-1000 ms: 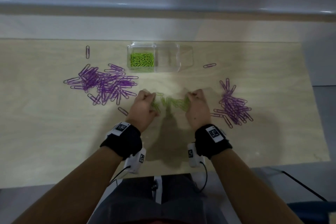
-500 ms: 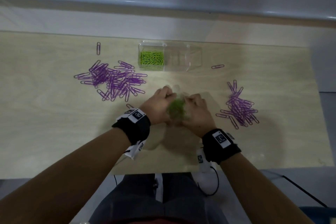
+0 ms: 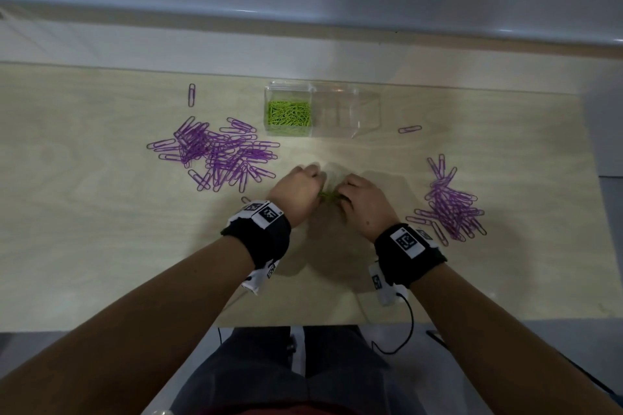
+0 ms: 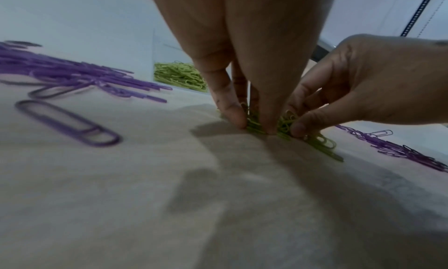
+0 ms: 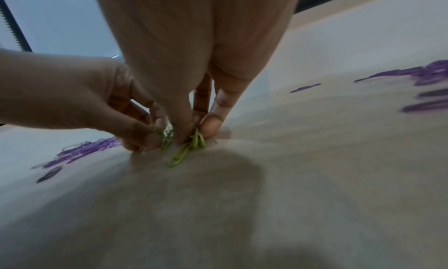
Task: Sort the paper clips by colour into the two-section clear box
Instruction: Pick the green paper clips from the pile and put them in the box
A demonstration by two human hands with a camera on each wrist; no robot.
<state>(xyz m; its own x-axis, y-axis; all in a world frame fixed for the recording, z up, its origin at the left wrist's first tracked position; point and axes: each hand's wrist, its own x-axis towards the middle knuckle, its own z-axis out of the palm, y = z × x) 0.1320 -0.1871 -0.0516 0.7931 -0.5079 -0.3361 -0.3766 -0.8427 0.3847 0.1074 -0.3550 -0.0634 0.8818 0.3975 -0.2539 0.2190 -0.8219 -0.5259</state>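
No readable words, brand names or numbers in any view.

Only signs present: square black-and-white coded marker patches, pattern not legible as text.
- One on the white plate atop the black fabric band on the left wrist (image 3: 268, 214).
- One on the white plate atop the black fabric band on the right wrist (image 3: 406, 241).
- Smaller ones on the white camera housings hanging under each band, left (image 3: 270, 270) and right (image 3: 377, 281); too small to make out.

Both wrist views carry no markings.
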